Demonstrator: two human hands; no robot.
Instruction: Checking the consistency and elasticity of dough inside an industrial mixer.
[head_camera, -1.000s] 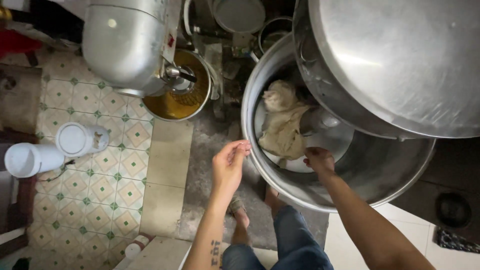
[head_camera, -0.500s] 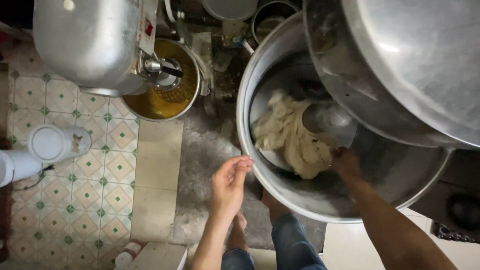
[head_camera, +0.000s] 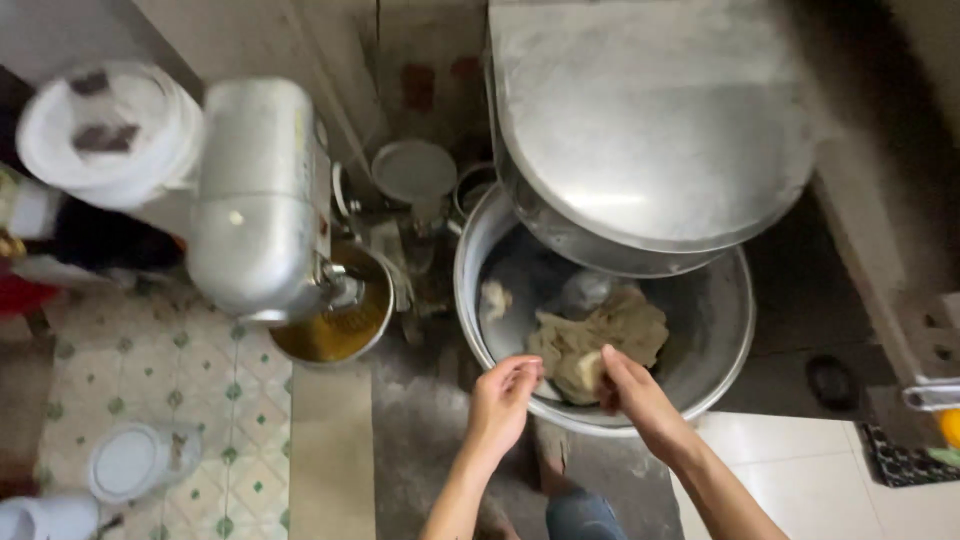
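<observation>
Person, head view.
- Left hand (head_camera: 503, 402): bare, no glove, ring or watch visible.
- Right hand (head_camera: 632, 392): bare, no glove, ring or watch visible.
- Forearms: both bare to the frame edge; no sleeves in view.
- Legs: blue denim jeans (head_camera: 582, 515), partly seen at the bottom edge.
- Foot (head_camera: 547, 447): appears bare; too blurred to confirm footwear.

Single head-worn view, looking steeply down, close over the mixing bowl (head_camera: 720, 340), tiled floor (head_camera: 160, 380) at left
</observation>
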